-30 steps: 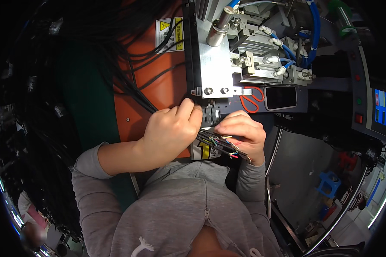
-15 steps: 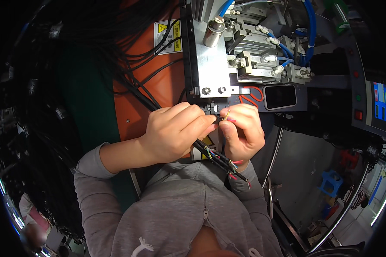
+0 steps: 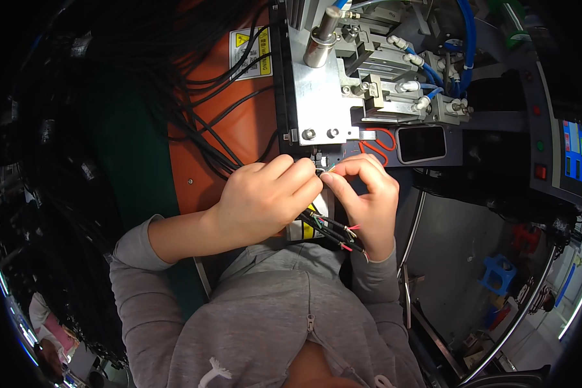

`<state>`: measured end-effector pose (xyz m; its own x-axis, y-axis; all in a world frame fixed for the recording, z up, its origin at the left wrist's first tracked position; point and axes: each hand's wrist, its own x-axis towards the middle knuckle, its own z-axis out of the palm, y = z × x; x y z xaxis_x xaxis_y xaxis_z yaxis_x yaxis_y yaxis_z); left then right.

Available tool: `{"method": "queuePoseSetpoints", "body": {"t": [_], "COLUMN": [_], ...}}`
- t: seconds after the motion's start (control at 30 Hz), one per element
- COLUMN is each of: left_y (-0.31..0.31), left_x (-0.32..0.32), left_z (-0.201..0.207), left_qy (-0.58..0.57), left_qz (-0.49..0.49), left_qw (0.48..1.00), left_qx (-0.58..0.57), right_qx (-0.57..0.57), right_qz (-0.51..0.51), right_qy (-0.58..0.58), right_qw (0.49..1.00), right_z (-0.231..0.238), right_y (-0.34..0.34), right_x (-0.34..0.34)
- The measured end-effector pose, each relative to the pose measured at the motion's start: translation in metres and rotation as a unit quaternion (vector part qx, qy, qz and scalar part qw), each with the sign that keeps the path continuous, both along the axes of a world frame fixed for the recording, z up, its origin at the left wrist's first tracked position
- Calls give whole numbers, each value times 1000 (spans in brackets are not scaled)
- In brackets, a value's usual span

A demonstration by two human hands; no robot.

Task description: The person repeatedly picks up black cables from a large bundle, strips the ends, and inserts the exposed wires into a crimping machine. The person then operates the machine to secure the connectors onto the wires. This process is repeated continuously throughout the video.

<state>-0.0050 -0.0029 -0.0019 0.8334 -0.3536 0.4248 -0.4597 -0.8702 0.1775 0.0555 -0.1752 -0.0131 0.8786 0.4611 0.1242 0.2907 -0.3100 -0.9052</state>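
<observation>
My left hand (image 3: 268, 197) is closed around black cables (image 3: 229, 152) that run in from the upper left. Below its fingers hang the cables' cut ends (image 3: 330, 227), with thin red, green and pale wires fanning out. The fingertips of my right hand (image 3: 368, 197) pinch thin wires (image 3: 330, 169) at a cable end, close against my left fingertips. Just beyond both hands sits a small dark fixture with a white part (image 3: 324, 161), under the front of a metal plate (image 3: 318, 107). My fingers partly hide the wire tips.
Right of the plate are pneumatic cylinders (image 3: 388, 100) with blue tubes (image 3: 469, 45). A red-handled tool (image 3: 383, 147) and a phone (image 3: 421, 143) lie beside them. A control panel (image 3: 572, 152) stands far right. Many black cables (image 3: 168, 58) cover the orange surface (image 3: 200, 174).
My right fingers have shifted left, against my left fingertips. Yellow and pink wires there have given way to paler ones. The hanging cable ends moved up slightly. The metal pin above the plate stands higher.
</observation>
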Motion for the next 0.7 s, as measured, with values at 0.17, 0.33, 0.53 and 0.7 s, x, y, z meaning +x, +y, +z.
{"method": "queuePoseSetpoints", "body": {"t": [0.17,0.33,0.53,0.7], "left_y": [0,-3,-9,-10], "left_x": [1,-1,-2,-2], "left_z": [-13,-15,-16,-12], "left_qy": [-62,-44,-11,1], "left_qz": [-20,-15,32,41], "left_qw": [997,998,999,998], "left_qx": [-50,-29,39,46], "right_qx": [167,62,-58,-55], "right_qz": [59,-12,-38,-27], "right_qy": [343,157,-111,-153], "right_qw": [923,986,991,986], "right_z": [-9,-15,-20,-24], "right_y": [-20,-18,6,5], "right_x": [8,5,0,-2]}}
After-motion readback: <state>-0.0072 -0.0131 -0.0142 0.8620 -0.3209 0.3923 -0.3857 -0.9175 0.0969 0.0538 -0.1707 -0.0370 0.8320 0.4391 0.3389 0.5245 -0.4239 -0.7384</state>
